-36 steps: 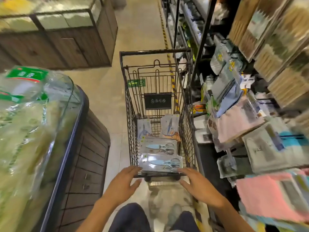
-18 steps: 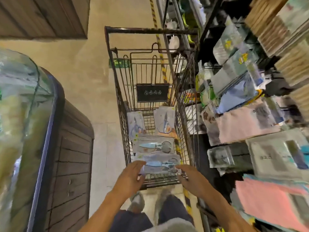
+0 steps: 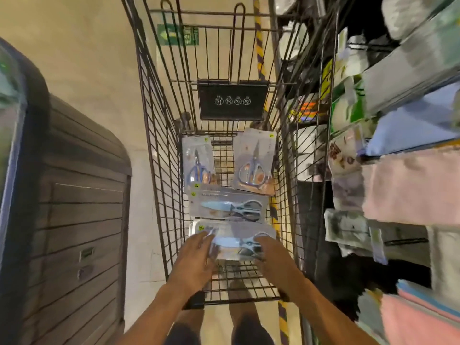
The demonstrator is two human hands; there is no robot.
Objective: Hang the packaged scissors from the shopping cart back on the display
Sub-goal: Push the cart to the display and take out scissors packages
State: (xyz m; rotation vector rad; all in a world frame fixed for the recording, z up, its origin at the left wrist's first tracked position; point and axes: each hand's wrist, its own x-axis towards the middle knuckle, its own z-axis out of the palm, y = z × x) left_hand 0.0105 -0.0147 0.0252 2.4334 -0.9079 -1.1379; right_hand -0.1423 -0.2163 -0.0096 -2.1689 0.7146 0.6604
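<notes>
Scissors pack (image 3: 232, 241), lying with its long axis from 9 to 3 o'clock in the cart (image 3: 159, 170), is flanked by both hands, left hand (image 3: 196, 260) and right hand (image 3: 276, 260), fingers loosely spread, grip not discernible

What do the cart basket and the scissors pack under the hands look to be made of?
Cart basket: dark metal wire, probably coated, going by the thin rigid grid bars with a dull sheen.
Nearest scissors pack: a printed card under what looks like clear glossy plastic, since glare streaks cross it and the scissors show through. Left hand and right hand touch its two ends; whether they grip is unclear.
</notes>
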